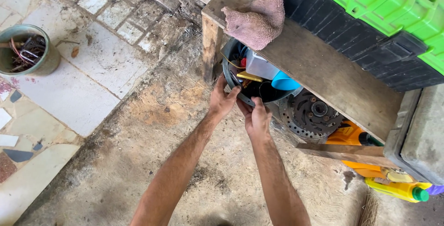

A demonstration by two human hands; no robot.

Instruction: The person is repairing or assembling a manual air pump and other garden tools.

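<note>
A dark bucket (pixel 227 71) full of odds and ends sits under a wooden bench (pixel 323 75), tipped toward me. My left hand (pixel 222 100) grips its near rim, fingers curled over the edge. Just to the right, my right hand (pixel 255 117) holds the same rim lower down. Inside the bucket I see a clear plastic container (pixel 259 65), a blue cup (pixel 283 82), a yellow piece (pixel 249 76) and a red bit. A pink rag (pixel 255 21) lies on the bench top right above the bucket.
A black and green toolbox (pixel 370 18) stands on the bench. Under it lie a perforated metal disc (pixel 309 113), an orange jug (pixel 351 136) and a yellow bottle (pixel 397 190). A green pot of scrap metal (pixel 27 50) stands on the tiled floor at left.
</note>
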